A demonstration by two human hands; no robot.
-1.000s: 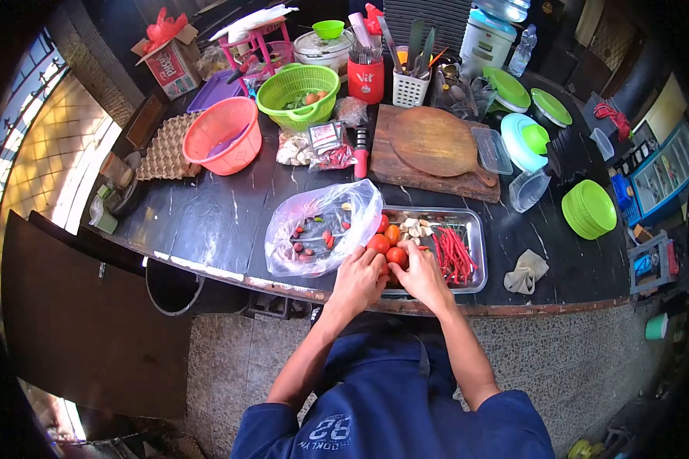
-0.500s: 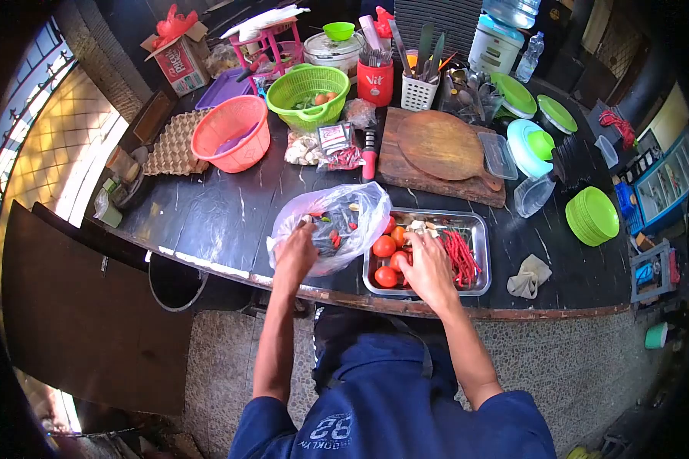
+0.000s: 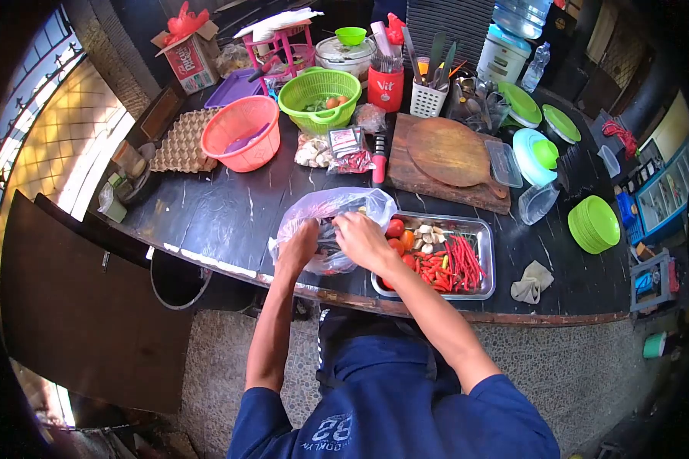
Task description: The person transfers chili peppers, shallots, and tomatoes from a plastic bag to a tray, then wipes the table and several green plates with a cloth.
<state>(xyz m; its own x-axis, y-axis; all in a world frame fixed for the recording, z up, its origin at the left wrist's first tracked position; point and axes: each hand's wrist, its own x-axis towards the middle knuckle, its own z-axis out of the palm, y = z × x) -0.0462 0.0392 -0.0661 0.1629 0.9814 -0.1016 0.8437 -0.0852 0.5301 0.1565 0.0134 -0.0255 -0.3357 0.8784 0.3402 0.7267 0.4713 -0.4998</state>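
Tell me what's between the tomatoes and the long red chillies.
In the head view, garlic cloves lie between the tomatoes and long red chillies towards the far rim of the metal tray, and small, mostly red chillies towards the near rim.

Bag [image 3: 302, 208] — whitish (chillies [image 3: 464, 262] red).

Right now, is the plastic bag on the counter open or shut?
Open: the plastic bag has its mouth spread wide, not gathered or tied, with the left hand and right hand over it.

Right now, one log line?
left hand: at plastic bag | right hand: same bag | metal tray: tomatoes, garlic, red chilies
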